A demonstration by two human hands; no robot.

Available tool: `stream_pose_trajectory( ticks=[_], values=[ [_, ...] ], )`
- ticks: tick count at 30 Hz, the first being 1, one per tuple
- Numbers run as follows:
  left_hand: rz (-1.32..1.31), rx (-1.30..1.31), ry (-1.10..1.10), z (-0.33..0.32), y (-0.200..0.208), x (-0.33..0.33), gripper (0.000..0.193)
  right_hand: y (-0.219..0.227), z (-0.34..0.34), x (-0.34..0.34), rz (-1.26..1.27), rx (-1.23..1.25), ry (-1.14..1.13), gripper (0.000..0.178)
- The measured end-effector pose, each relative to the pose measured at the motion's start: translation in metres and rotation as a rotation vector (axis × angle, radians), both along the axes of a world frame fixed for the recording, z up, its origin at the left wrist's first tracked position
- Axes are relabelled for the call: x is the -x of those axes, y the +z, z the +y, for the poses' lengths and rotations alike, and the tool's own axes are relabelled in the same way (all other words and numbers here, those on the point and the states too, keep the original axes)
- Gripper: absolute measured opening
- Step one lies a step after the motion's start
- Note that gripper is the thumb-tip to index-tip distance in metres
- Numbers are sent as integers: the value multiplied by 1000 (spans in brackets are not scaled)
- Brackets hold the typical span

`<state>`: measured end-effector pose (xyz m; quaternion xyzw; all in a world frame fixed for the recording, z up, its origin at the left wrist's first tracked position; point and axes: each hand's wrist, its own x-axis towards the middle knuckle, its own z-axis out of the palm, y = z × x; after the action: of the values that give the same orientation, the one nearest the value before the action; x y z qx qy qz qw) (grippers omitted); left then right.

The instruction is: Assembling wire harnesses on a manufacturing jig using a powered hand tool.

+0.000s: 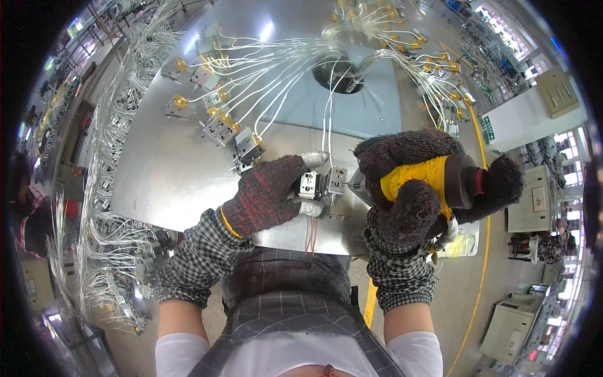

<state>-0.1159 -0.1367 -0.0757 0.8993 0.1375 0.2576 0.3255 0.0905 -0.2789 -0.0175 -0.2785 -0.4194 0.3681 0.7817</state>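
Note:
My left hand (pixel 267 191), in a dark knitted glove with white-wrapped fingertips, pinches a small boxy metal switch unit (pixel 310 185) between thumb and forefinger over the table edge. A second metal face (pixel 337 180) with holes adjoins it on the right, and thin white leads run up from there. Thin reddish wires hang below. My right hand (pixel 411 188), also gloved, is wrapped round a power screwdriver (pixel 418 182) with yellow tape on its dark body. Its tip points left and meets or nearly meets the unit; the exact contact is too small to tell.
The shiny metal table (pixel 182 201) has a dark round hole (pixel 338 76) with white leads fanning out. Similar metal units (pixel 249 146) lie at its left, more at the far right (pixel 449 66). Bundled white leads (pixel 116 138) hang along the left. A yellow floor line (pixel 485 251) runs right.

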Motion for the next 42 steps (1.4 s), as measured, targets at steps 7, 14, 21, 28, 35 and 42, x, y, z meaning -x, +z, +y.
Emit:
stream_pose_trajectory(
  ticks=[7,14,21,28,35,42],
  values=[
    [-5,44,-40,4,-6,0,76,7,22,16,-152,-169,-123,55],
    [19,25,-55,4,3,0,73,14,27,25,-302,-349,-257,47],
    [-33,-26,-56,-11,26,-25,71,21,5,-7,267,-489,-310,24],
    [142,123,-77,5,26,-24,71,16,-8,-13,-75,-214,-79,45],
    [247,175,-140,0,41,-33,65,25,1,-11,215,-281,381,79],
    [296,36,-116,1,35,-34,62,7,3,18,-332,26,-332,63]
  ],
)
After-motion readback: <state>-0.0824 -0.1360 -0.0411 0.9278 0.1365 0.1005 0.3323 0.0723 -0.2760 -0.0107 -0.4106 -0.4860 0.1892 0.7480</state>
